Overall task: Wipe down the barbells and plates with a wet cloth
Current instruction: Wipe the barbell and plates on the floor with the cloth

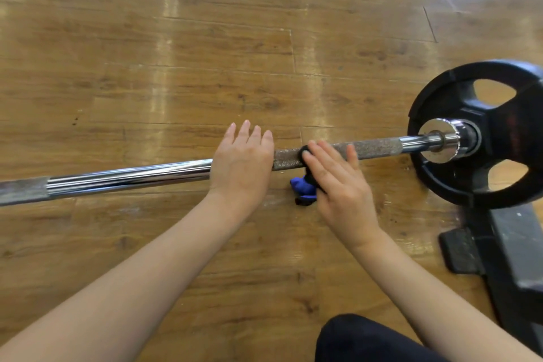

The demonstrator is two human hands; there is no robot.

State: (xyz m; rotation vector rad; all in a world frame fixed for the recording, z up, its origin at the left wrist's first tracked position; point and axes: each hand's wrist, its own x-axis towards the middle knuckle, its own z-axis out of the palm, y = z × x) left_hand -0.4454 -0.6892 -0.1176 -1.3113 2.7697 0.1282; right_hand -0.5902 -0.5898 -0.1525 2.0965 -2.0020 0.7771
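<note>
A steel barbell runs across the wooden floor from the left edge to a black weight plate at the right. My left hand lies flat on the bar, fingers straight. Just to its right, my right hand presses a blue and black cloth against the rough knurled part of the bar, fingers extended. Most of the cloth is hidden under that hand; a bunched end hangs below the bar.
A black stand or bench base sits on the floor at the lower right, beneath the plate. My knee in dark trousers shows at the bottom. Wooden floor stretches beyond the bar.
</note>
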